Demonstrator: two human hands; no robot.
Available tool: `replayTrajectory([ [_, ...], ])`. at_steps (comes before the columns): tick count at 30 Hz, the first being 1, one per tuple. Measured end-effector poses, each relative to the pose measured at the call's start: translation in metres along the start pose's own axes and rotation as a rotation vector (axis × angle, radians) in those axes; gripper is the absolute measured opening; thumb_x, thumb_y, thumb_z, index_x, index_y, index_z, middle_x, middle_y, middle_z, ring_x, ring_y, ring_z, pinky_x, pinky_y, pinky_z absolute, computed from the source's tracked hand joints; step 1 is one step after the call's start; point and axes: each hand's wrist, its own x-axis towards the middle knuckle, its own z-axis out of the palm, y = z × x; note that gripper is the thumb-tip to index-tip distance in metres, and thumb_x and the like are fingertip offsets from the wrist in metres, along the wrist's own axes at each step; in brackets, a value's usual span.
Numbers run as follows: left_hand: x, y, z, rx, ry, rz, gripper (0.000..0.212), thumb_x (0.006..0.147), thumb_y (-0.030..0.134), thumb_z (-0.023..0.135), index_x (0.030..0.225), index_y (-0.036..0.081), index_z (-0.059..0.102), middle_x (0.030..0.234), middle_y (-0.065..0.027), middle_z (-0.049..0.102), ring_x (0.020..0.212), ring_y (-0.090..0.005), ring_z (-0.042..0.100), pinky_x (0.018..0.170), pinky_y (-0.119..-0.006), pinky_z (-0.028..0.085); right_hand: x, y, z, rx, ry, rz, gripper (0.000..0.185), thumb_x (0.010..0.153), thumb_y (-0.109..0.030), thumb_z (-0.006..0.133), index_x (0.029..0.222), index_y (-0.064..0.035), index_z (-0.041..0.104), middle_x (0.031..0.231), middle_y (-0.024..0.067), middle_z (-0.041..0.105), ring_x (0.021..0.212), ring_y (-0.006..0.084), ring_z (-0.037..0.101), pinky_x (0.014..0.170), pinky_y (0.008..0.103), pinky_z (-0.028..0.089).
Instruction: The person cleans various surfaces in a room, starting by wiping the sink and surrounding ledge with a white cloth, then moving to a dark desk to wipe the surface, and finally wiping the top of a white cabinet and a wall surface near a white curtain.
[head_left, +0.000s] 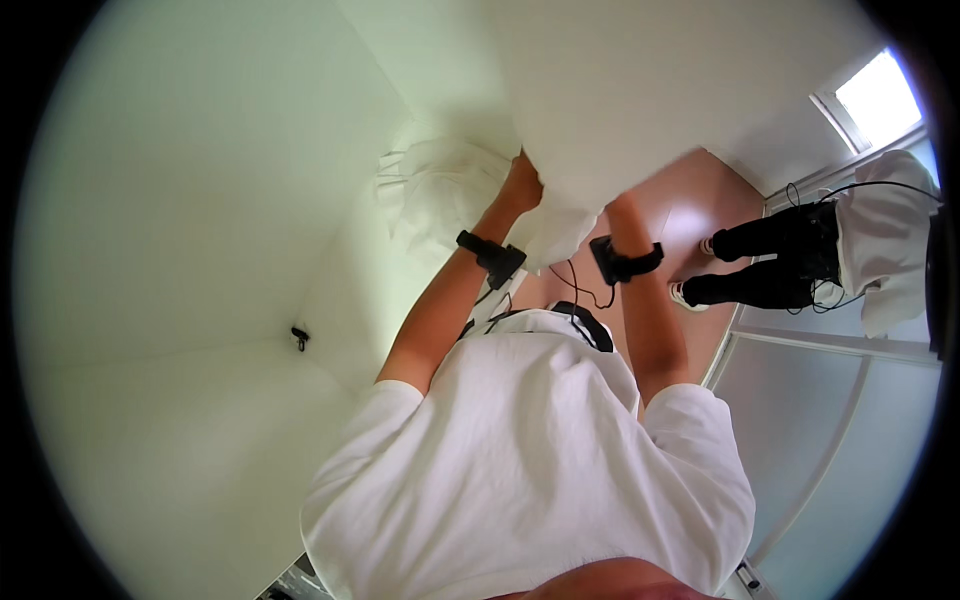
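Note:
A large white cloth (592, 127) spreads before me, its lower edge hanging in folds between my forearms. My left hand (526, 184) is curled at the cloth's left edge and grips it; its fingertips are hidden. At the lower right edge of the cloth is my right hand (621, 204), blurred, its fingers covered by the fabric. Beyond my left hand lies a crumpled white fabric (450, 184) with a pleated edge. Black straps with small box-shaped devices (501, 261) are on both forearms.
Pale walls (187, 187) rise on the left, with a small black object (300, 335) on them. At right, another person (802, 247) in black trousers stands on the reddish floor (679, 217), by frosted panels (795, 390). Thin black cables (576, 289) hang near my waist.

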Motion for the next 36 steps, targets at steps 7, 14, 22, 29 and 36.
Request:
replayTrajectory([
  [7, -0.041, -0.033, -0.022, -0.046, 0.02, -0.011, 0.073, 0.078, 0.007, 0.071, 0.134, 0.006, 0.025, 0.1, -0.0147, 0.066, 0.088, -0.019, 0.066, 0.077, -0.032, 0.054, 0.007, 0.021, 0.071, 0.188, -0.234, -0.216, 0.07, 0.068, -0.012, 0.072, 0.132, -0.0011, 0.044, 0.128, 0.0166, 0.051, 0.116, 0.0307, 0.05, 0.1, 0.0381, 0.037],
  [14, -0.051, -0.026, -0.059, -0.074, 0.244, 0.097, 0.048, 0.082, 0.005, 0.065, 0.124, 0.003, 0.043, 0.104, -0.0121, 0.066, 0.09, -0.0182, 0.065, 0.078, -0.032, 0.054, -0.01, 0.008, 0.053, 0.006, -0.183, -0.028, 0.061, 0.072, -0.01, 0.068, 0.129, -0.002, 0.047, 0.13, 0.0188, 0.051, 0.116, 0.0356, 0.051, 0.099, 0.0394, 0.038],
  [22, -0.083, 0.004, -0.086, -0.247, 0.308, 0.151, 0.028, 0.089, 0.008, 0.056, 0.116, 0.001, 0.057, 0.107, -0.0087, 0.064, 0.093, -0.0158, 0.064, 0.078, -0.031, 0.054, -0.016, 0.019, 0.037, -0.07, -0.285, 0.01, 0.057, 0.073, -0.01, 0.068, 0.126, -0.0021, 0.049, 0.127, 0.0182, 0.054, 0.114, 0.0354, 0.052, 0.097, 0.0392, 0.04],
  [29, -0.109, 0.101, 0.007, -0.452, 0.145, 0.204, 0.037, 0.084, 0.014, 0.062, 0.116, -0.002, 0.052, 0.098, -0.0074, 0.059, 0.093, -0.0225, 0.056, 0.088, -0.034, 0.046, -0.099, 0.021, 0.021, -0.102, -0.321, 0.146, 0.053, 0.073, -0.01, 0.068, 0.123, -0.0022, 0.052, 0.124, 0.0177, 0.055, 0.112, 0.0351, 0.053, 0.095, 0.039, 0.041],
  [36, -0.142, 0.121, -0.039, 0.301, 0.206, 0.386, 0.04, 0.07, 0.004, 0.069, 0.108, 0.0, 0.06, 0.093, -0.0205, 0.063, 0.088, -0.037, 0.059, 0.08, -0.038, 0.048, -0.109, 0.017, 0.037, -0.143, -0.357, 0.159, 0.05, 0.073, -0.01, 0.069, 0.12, -0.0022, 0.054, 0.121, 0.0172, 0.057, 0.11, 0.0349, 0.055, 0.093, 0.0388, 0.043],
])
